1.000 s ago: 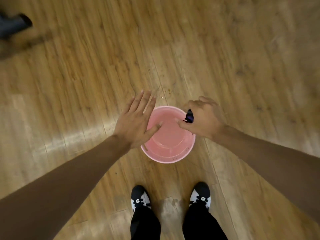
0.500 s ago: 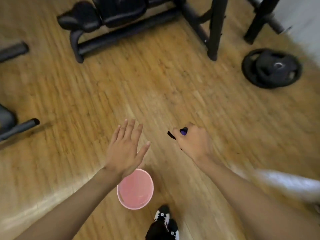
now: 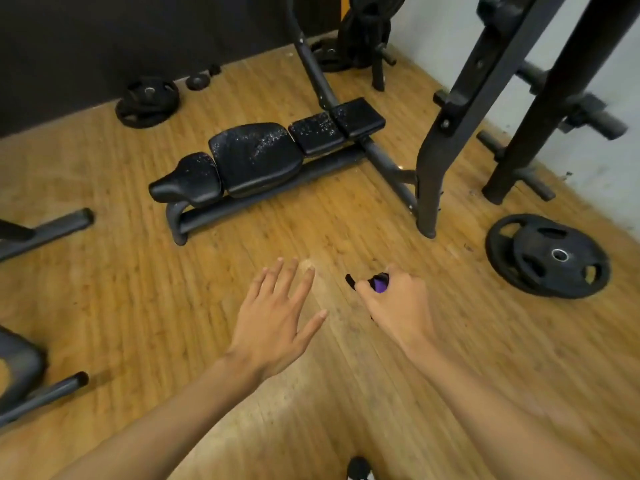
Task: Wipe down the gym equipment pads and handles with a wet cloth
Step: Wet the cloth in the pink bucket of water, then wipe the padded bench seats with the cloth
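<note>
Wooden floor (image 3: 138, 306) fills your view, with a dark wall at the back. Your left hand (image 3: 277, 320) hangs palm-down over the boards, fingers straight and spread, holding nothing. Your right hand (image 3: 398, 306) is curled into a fist around the cloth (image 3: 379, 284). Only a small purple-and-black bit pokes out by your thumb, pointing away from you; most of it is hidden, so its long axis cannot be told.

Ahead of both hands and well apart from them stands the bench (image 3: 256, 157). Its four black pads sit in a row running from near-left to far-right. The narrow end pad (image 3: 194, 178) points left and the far end meets the rack upright (image 3: 450, 133). Pale specks dot the pads. A weight plate (image 3: 547, 256) lies flat on the floor to the right of your right hand.
</note>
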Tool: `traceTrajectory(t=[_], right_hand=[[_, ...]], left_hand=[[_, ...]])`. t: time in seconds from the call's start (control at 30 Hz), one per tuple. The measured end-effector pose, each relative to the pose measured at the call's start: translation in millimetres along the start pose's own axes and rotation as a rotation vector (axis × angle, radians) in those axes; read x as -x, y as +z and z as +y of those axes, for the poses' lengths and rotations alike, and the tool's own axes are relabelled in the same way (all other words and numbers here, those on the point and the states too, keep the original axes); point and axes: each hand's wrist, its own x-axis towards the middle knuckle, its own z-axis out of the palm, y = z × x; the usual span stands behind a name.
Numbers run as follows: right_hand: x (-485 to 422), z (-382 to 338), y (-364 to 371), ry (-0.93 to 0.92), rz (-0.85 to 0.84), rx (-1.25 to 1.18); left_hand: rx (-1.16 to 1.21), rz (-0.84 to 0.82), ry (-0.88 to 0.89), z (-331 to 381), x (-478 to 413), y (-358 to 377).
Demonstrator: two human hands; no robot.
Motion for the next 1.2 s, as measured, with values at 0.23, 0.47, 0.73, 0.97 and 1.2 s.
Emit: traceTrajectory(t=[0.23, 0.47, 0.73, 0.97, 1.2], right_hand=[[-146, -72, -14, -0.094, 0.057, 0.108], [-294, -138, -1, -0.067, 0.05, 0.143], [-449, -204, 25, 0.072, 0.088, 0.13], [-572, -200, 82, 0.226, 0.21, 0.063], [-697, -161, 142, 0.354, 0.177, 0.043]], left_hand=[[-0.01, 0.075, 0.008, -62, -168, -48], [-0.023, 0.074, -0.01, -137, -310, -67], [-0.039, 0.032, 0.148, -252, -448, -66], [-0.106, -0.043, 0.324, -325, -598, -12], [-0.107, -0.148, 0.484, -312, -756, 65]])
